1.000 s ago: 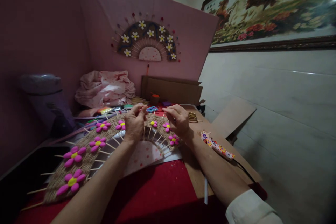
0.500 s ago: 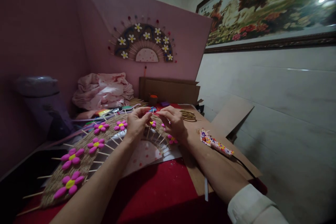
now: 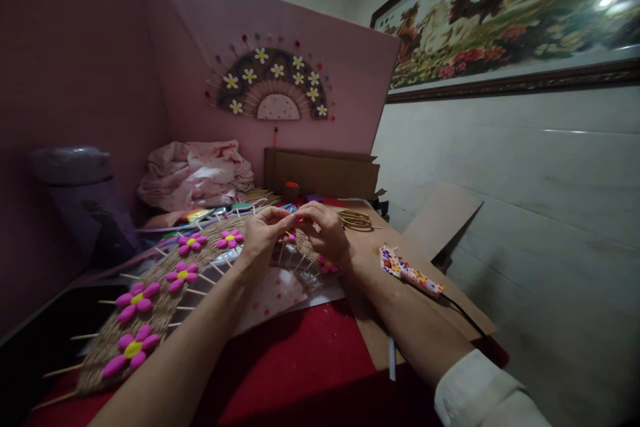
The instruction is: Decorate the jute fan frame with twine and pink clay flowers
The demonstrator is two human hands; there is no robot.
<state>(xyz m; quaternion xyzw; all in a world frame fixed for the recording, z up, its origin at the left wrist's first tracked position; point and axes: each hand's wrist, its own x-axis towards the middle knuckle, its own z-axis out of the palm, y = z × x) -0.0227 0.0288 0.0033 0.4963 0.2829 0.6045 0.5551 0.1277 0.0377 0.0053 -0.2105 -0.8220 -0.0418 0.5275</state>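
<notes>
Head view: hands [image 3: 260,237] [image 3: 325,235] partly hide the twine fan [image 3: 204,256].

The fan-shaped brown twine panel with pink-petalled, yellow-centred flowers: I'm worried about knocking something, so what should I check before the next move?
1. Flowers at the panel's left end, such as the nearest pink-petalled flower, uncovered: ok.
2. Flowers behind the left hand and right hand all in place: cannot tell, partly hidden.
3. What the meeting fingertips pinch: cannot tell, too small.
4. Flower-patterned pistol-shaped tool with black cord lying on the flat brown board, out of both hands: ok.
5. Thin translucent white stick fully on that board: not ok, its near end appears to overhang the edge.
</notes>
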